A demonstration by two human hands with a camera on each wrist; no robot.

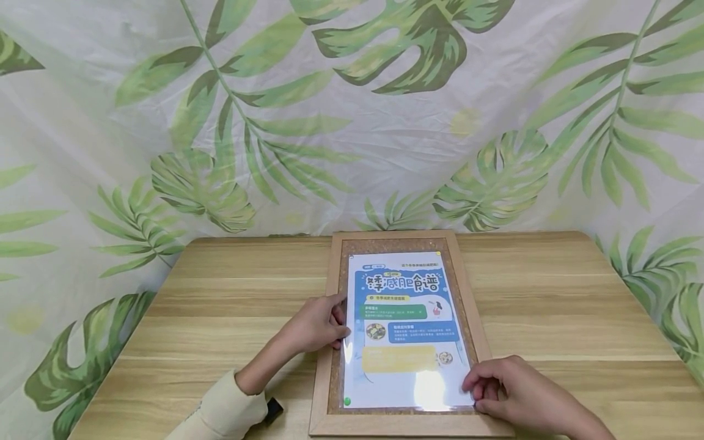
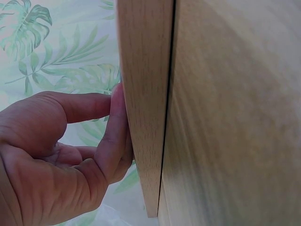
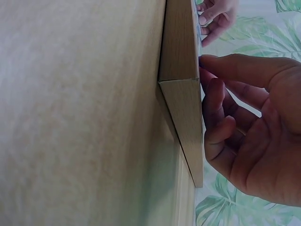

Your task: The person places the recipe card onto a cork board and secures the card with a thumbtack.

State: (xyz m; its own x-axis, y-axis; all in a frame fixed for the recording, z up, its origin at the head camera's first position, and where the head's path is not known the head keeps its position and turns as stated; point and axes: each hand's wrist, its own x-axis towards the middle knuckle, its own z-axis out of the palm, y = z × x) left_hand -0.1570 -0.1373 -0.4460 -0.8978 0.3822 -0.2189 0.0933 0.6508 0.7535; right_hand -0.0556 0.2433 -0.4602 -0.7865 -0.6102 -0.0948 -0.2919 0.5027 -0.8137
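Observation:
A glossy printed poster (image 1: 409,336) with blue, green and yellow panels lies on a cork board (image 1: 396,245) in a wooden frame (image 1: 319,379). A yellow pin (image 1: 438,253) marks its upper right corner, a small pale pin (image 1: 351,256) its upper left, and a green pin (image 1: 347,401) its lower left. My left hand (image 1: 316,324) touches the poster's left edge with spread thumb and index finger. At the lower right corner, my right hand (image 1: 517,388) holds the poster's edge with curled fingers. Whether a pin is under those fingertips is hidden.
The board lies on a wood-grain table (image 1: 236,293). Behind the table hangs a white cloth with green leaves (image 1: 385,153). Near my left sleeve (image 1: 225,409) is a small black object (image 1: 273,410).

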